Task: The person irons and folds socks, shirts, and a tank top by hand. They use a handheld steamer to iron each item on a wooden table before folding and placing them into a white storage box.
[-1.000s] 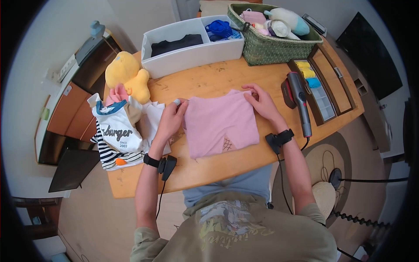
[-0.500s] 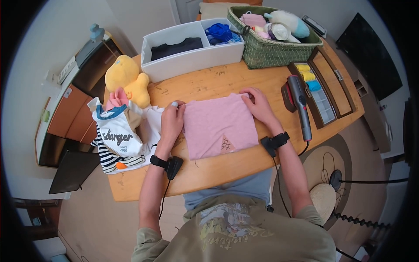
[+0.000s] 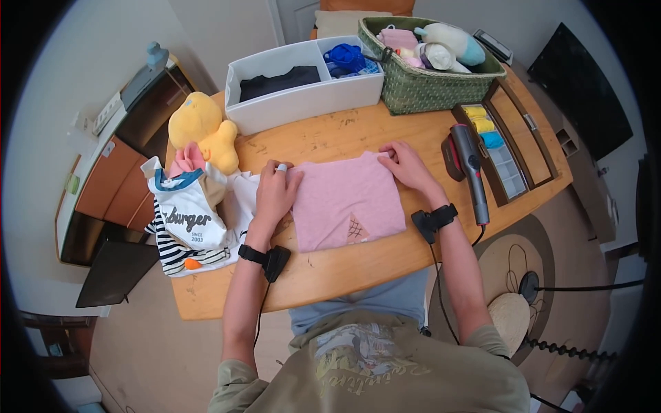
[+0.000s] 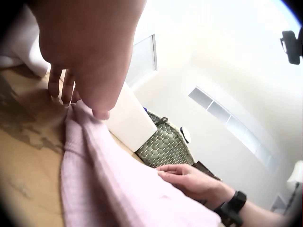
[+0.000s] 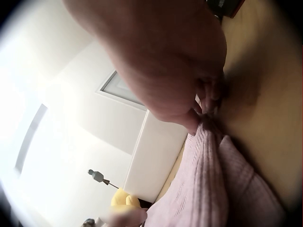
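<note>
A folded pink knit garment lies on the wooden table in front of me, a crosshatched patch showing near its lower edge. At its far left corner my left hand holds the cloth between thumb and fingers; the left wrist view shows the fabric rising to the fingertips. My right hand pinches the far right corner, where ribbed folds run up to the thumb and fingers in the right wrist view. A stack of children's clothes, with a lettered white top uppermost, lies just left of the left hand.
A yellow plush toy sits behind the clothes stack. Along the back stand a white two-part bin and a green woven basket of soft items. To the right lie a corded grey handheld appliance and an open compartment box.
The garment's far edge looks straighter, and its far right corner sits slightly nearer me. My left thumb has shifted over the cloth; the right hand stays at its corner.
</note>
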The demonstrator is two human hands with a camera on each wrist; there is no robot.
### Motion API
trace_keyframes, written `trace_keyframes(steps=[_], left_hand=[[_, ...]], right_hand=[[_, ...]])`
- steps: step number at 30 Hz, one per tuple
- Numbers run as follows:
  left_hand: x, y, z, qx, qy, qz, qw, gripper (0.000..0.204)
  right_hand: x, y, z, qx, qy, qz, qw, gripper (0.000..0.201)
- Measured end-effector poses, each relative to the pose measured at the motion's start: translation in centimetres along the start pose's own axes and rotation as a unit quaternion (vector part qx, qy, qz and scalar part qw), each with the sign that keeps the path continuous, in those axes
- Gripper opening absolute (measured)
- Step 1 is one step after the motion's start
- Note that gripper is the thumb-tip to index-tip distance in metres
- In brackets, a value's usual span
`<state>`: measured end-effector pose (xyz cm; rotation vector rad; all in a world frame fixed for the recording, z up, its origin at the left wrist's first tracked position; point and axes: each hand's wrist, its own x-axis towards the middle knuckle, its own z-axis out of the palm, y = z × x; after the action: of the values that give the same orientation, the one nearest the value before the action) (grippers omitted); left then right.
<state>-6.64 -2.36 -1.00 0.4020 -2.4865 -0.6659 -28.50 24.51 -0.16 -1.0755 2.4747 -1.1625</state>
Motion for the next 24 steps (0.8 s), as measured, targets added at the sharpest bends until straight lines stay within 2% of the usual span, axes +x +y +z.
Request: trace_keyframes(steps=[2, 5, 8, 11, 14, 17, 20, 24], left_hand=[[0.1, -1.4, 0.0, -0.006, -0.019, 0.03, 0.999, 0.027], [0.6, -1.2, -0.5, -0.007, -0.06, -0.002, 0.998, 0.028], [1.1, -0.6, -0.8, -0.058, -0.079, -0.047, 0.994, 0.026], [1.2, -0.3, -0.9, -0.016, -0.061, 0.015, 0.998, 0.026], [1.1, -0.5, -0.7, -0.042, -0.052, 0.009, 0.998, 0.025], [1.0, -0.4, -1.1, -0.071, -0.069, -0.03, 0.995, 0.026], [1.0, -0.5, -1.4, -0.092, -0.079, -0.03, 0.992, 0.031], [0.7, -0.1, -1.9, -0.056, -0.09, 0.006, 0.994, 0.036]], right_hand=[[0.4, 0.3, 0.0, 0.026, -0.012, 0.005, 1.0, 0.033], [0.8, 0.4, -0.4, 0.02, -0.031, 0.028, 0.999, 0.031], [0.4, 0.5, -0.2, 0.015, 0.002, 0.001, 1.0, 0.029], [-0.1, 0.3, -0.1, 0.009, 0.022, -0.01, 1.0, 0.028], [-0.2, 0.0, 0.0, 0.028, 0.03, 0.002, 0.999, 0.028], [-0.2, 0.4, 0.1, 0.056, 0.025, 0.005, 0.998, 0.028], [-0.3, 0.3, 0.1, 0.06, 0.026, 0.002, 0.998, 0.027], [-0.5, 0.0, 0.0, 0.056, 0.017, 0.0, 0.998, 0.032]])
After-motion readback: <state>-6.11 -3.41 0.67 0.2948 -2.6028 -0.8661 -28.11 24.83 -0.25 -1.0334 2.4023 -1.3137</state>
